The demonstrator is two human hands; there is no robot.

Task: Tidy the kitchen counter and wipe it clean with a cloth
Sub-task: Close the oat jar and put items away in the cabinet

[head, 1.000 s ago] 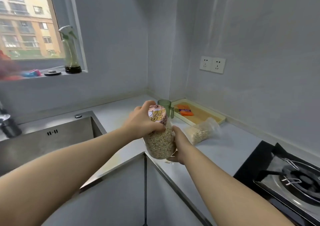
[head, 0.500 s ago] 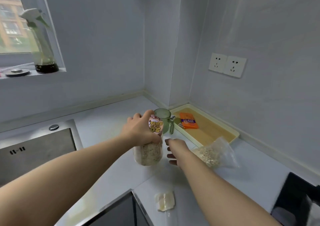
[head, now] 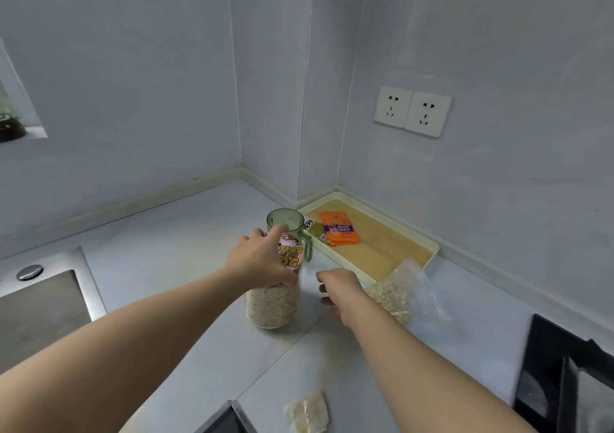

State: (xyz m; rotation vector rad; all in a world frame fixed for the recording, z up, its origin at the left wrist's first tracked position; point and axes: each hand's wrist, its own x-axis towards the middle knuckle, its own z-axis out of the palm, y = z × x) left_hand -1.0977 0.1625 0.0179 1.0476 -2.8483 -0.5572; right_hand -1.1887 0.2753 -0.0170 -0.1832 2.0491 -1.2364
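A clear jar of oats (head: 274, 303) with a pink printed label stands upright on the pale counter (head: 159, 253). My left hand (head: 262, 261) grips its upper part from the left. My right hand (head: 339, 291) hovers just right of the jar, fingers apart and holding nothing. A clear plastic bag of oats (head: 395, 294) lies directly right of that hand. Behind the jar stands a green transparent mug (head: 287, 224). A cream tray (head: 428, 249) in the corner holds an orange packet (head: 339, 228) and a small green one.
A steel sink (head: 43, 303) is at the left. A black gas hob (head: 564, 376) sits at the right edge. A crumpled pale wrapper (head: 307, 414) lies near the counter's front edge. Two wall sockets (head: 412, 110) are above the tray.
The jar came down from mid-air onto the counter, still in my left hand. My right hand let go of its base and now hovers beside it. The view swung right.
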